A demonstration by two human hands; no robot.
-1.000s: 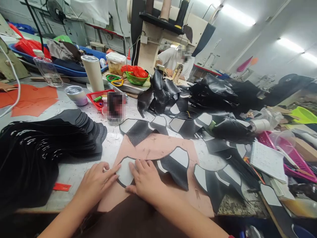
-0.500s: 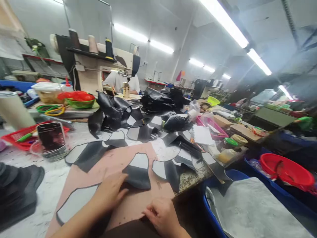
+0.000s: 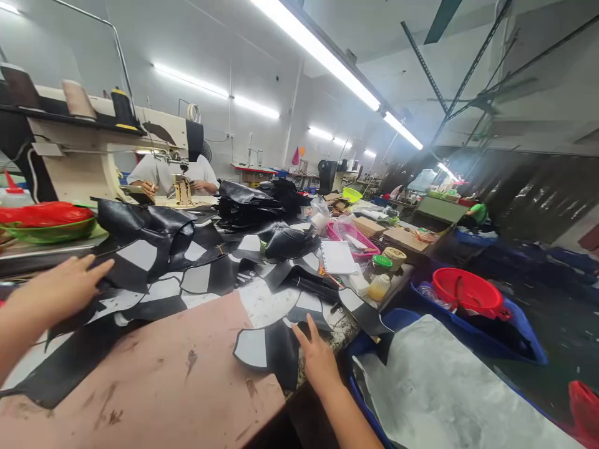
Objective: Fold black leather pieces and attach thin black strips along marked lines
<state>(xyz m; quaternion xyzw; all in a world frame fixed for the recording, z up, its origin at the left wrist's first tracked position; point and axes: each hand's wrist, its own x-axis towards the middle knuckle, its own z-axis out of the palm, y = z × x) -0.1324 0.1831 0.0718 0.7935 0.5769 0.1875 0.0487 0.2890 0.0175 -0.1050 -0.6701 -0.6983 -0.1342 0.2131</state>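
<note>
My left hand [image 3: 60,290] reaches over black and white cut pieces at the left, its fingers apart beside a black piece with a white patch [image 3: 140,259]. My right hand [image 3: 318,355] has its fingers spread at the right edge of another black and white piece [image 3: 266,352]; whether the fingertips touch it I cannot tell. That piece lies partly on a pink board [image 3: 178,374]. A long black piece [image 3: 75,355] lies along the board's left side. Neither hand is closed on anything.
Behind are a heap of black pieces [image 3: 253,206], a sewing machine [image 3: 70,146] and a person [image 3: 171,174]. At right stand a spiral notebook [image 3: 337,257], a pink basket [image 3: 358,240], a blue bin with grey-white sheeting [image 3: 449,386] and a red basin [image 3: 468,292].
The view has swung right. My left hand has moved from the board to the pieces at the left; my right hand has moved forward and opened. The piece under my left hand has left the board's middle.
</note>
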